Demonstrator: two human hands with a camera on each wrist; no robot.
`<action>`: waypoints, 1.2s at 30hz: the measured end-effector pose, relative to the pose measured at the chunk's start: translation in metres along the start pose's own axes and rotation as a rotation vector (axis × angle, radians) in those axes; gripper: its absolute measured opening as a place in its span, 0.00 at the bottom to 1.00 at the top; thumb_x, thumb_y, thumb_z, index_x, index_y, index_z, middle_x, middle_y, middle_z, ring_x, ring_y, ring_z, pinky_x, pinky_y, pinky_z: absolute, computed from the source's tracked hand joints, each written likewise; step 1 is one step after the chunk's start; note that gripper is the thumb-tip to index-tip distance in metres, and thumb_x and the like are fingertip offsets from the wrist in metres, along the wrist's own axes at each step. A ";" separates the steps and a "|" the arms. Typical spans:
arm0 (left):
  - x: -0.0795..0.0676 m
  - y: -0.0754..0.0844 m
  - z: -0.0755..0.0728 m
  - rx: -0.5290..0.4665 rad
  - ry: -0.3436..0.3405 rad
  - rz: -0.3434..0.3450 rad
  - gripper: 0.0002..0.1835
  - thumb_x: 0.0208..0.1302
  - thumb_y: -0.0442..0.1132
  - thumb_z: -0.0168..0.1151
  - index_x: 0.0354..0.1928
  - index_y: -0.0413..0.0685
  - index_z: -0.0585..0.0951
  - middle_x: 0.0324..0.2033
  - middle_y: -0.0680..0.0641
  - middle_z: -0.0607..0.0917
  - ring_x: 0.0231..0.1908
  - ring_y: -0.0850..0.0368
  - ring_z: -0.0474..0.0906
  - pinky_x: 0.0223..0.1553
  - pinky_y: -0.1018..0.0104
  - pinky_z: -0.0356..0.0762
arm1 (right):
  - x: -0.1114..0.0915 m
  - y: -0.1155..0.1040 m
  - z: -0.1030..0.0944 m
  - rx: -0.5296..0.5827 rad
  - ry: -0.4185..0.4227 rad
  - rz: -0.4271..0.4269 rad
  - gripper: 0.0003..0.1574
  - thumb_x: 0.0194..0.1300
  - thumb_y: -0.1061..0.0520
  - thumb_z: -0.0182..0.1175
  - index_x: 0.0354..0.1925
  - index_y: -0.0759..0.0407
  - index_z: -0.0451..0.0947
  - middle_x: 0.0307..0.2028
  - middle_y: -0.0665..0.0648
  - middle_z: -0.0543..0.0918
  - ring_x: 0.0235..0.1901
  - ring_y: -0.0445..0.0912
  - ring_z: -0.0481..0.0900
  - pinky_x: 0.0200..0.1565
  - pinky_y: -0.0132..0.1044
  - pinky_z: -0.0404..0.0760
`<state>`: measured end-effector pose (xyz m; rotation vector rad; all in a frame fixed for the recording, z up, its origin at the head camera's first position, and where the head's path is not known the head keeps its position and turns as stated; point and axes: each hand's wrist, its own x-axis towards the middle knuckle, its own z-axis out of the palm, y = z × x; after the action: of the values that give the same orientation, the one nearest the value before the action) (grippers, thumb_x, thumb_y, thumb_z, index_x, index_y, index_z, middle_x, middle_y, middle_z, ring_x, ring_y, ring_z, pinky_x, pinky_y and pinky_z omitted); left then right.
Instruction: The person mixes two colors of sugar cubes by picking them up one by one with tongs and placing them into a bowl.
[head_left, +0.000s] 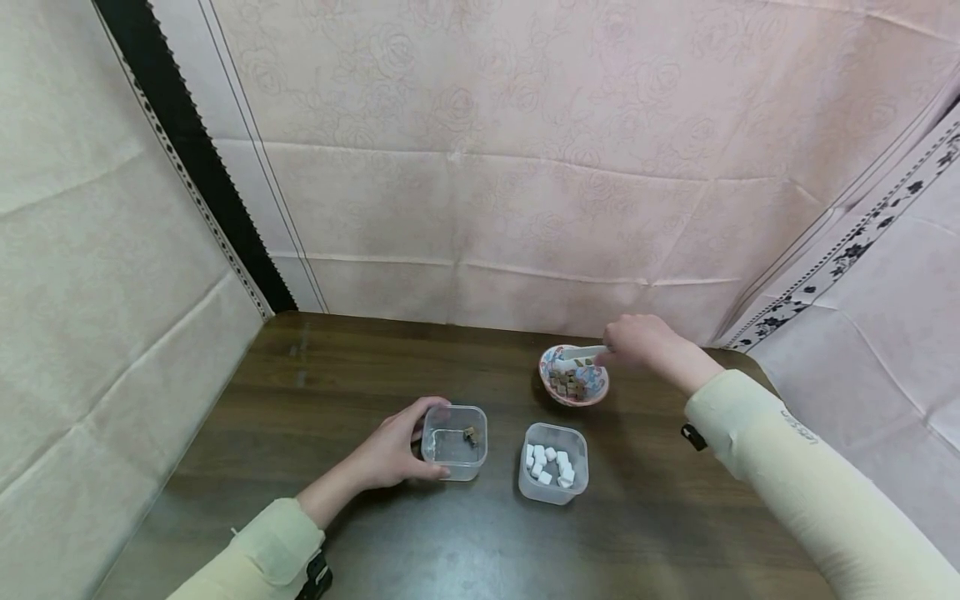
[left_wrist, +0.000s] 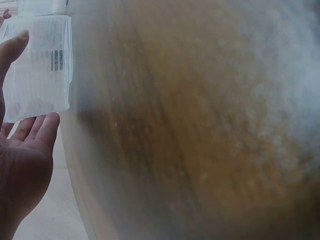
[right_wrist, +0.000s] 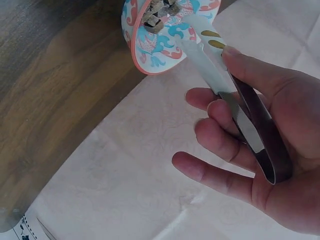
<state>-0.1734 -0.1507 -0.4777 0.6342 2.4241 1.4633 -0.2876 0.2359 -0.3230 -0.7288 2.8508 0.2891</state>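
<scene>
- Slim tongs [right_wrist: 262,120] with white, gold-marked arms and dark handle: gripped in the right hand [head_left: 645,340], tips at the bowl.
- Round, coral-rimmed patterned bowl [right_wrist: 160,57]: rough brown cubes [right_wrist: 153,24] inside.
- At its 6 o'clock, translucent, round-cornered plastic tub [head_left: 542,493]: white cubes [head_left: 565,477].
- At its 8 o'clock, clear, squarish plastic container [head_left: 468,473]: left hand [head_left: 390,450] clasped round its side, brown bit [head_left: 470,436] within.
- Beneath: wood-grained table [head_left: 337,375].

A brown, wood-grained table [head_left: 262,433] shows a pale sheen toward the front. Behind it hangs a creased pinkish cloth [head_left: 480,108] patterned with faint roses. A whitish cloth [head_left: 97,292] slants along the left, beside a black band [head_left: 192,146]; the right-hand cloth [head_left: 885,333] carries a dark floral border [head_left: 853,250].
</scene>
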 end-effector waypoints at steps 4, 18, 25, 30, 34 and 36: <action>0.000 0.000 0.000 -0.002 0.001 -0.004 0.48 0.54 0.38 0.86 0.74 0.53 0.68 0.68 0.39 0.75 0.67 0.39 0.77 0.65 0.43 0.79 | -0.003 0.000 -0.004 0.033 -0.016 0.001 0.25 0.72 0.41 0.69 0.23 0.52 0.78 0.24 0.51 0.79 0.26 0.48 0.76 0.32 0.49 0.80; -0.002 0.001 -0.002 0.001 -0.002 0.020 0.46 0.55 0.39 0.86 0.74 0.52 0.69 0.68 0.37 0.76 0.67 0.37 0.77 0.64 0.42 0.80 | -0.019 -0.019 -0.025 0.112 0.025 -0.106 0.27 0.74 0.38 0.67 0.22 0.49 0.76 0.19 0.46 0.73 0.22 0.43 0.70 0.28 0.42 0.72; -0.002 0.003 -0.002 -0.009 0.000 0.026 0.46 0.56 0.38 0.85 0.73 0.50 0.69 0.68 0.35 0.75 0.66 0.35 0.77 0.63 0.40 0.80 | -0.022 -0.036 -0.035 0.135 0.040 -0.167 0.29 0.74 0.39 0.67 0.20 0.48 0.71 0.17 0.44 0.65 0.20 0.40 0.61 0.25 0.36 0.59; -0.003 0.003 -0.001 -0.011 0.001 0.024 0.46 0.55 0.37 0.86 0.73 0.50 0.69 0.67 0.35 0.75 0.66 0.35 0.78 0.63 0.40 0.80 | -0.023 -0.050 -0.040 0.120 0.063 -0.213 0.30 0.74 0.39 0.67 0.20 0.48 0.69 0.17 0.43 0.64 0.20 0.40 0.60 0.25 0.36 0.58; -0.002 0.003 -0.001 0.005 0.003 0.016 0.47 0.55 0.39 0.86 0.74 0.50 0.68 0.67 0.37 0.76 0.65 0.37 0.78 0.64 0.41 0.80 | -0.025 -0.062 -0.044 0.114 0.085 -0.260 0.29 0.74 0.39 0.68 0.20 0.47 0.71 0.17 0.43 0.66 0.20 0.40 0.63 0.24 0.37 0.60; -0.002 0.002 -0.001 0.014 0.006 0.017 0.47 0.55 0.40 0.86 0.74 0.50 0.68 0.67 0.37 0.76 0.65 0.38 0.78 0.64 0.41 0.80 | -0.026 -0.068 -0.045 0.105 0.094 -0.279 0.27 0.73 0.40 0.68 0.21 0.47 0.73 0.18 0.43 0.68 0.20 0.40 0.64 0.24 0.37 0.62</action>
<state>-0.1720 -0.1514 -0.4756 0.6567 2.4412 1.4581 -0.2378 0.1789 -0.2831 -1.1280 2.7747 0.0652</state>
